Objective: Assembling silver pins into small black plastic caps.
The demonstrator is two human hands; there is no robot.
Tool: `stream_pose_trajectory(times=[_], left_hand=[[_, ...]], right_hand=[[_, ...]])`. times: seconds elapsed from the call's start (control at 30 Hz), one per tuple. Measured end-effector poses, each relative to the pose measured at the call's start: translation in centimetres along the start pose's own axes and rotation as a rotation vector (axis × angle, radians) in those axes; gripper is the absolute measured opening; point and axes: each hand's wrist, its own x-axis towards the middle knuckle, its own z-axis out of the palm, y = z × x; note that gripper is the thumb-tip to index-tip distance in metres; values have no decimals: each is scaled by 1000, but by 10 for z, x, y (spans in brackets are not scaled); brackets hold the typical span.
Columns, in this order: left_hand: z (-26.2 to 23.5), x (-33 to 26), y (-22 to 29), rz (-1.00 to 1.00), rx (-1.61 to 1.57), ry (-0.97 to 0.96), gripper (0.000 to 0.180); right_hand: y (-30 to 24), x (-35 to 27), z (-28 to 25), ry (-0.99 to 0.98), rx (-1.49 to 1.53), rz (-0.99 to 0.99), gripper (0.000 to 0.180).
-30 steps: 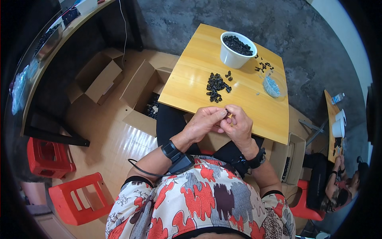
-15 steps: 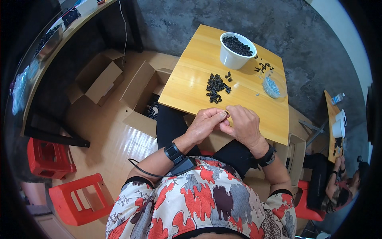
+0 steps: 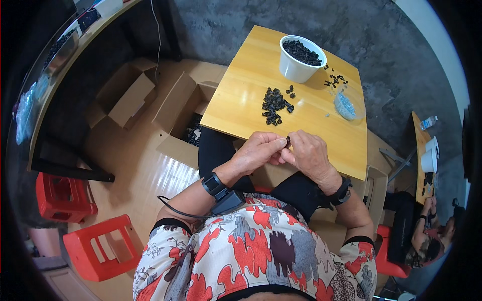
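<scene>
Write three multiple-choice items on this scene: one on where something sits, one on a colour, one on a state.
1. Where does the white cup stand?
A. On the wooden table's far part
B. On the floor
C. In a cardboard box

2. What colour are the two plastic stools at lower left?
A. Blue
B. Red
C. White

3. How is the small dark piece held?
A. Lying loose in the pile
B. Pinched between the fingers of both hands
C. Dropped in the cup

Answers:
1 A, the cup stands on the table beyond the pile of dark pieces.
2 B, both are bright red.
3 B, the left hand and right hand meet on it at the table's near edge.
</scene>
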Motion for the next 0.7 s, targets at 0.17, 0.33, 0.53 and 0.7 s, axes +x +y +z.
stream_pose_trajectory(times=[0.17, 0.33, 0.53, 0.7], left_hand=[[3, -3, -6, 44, 8, -16, 27], [4, -2, -10, 158, 112, -50, 28], [2, 1, -10, 138, 106, -3, 27], [-1, 3, -13, 71, 15, 0, 26]], right_hand=[[1, -5, 6, 26, 55, -1, 32], [-2, -8, 5, 85, 3, -57, 27], [1, -7, 13, 118, 151, 33, 25], [1, -3, -6, -111, 553, 303, 29]])
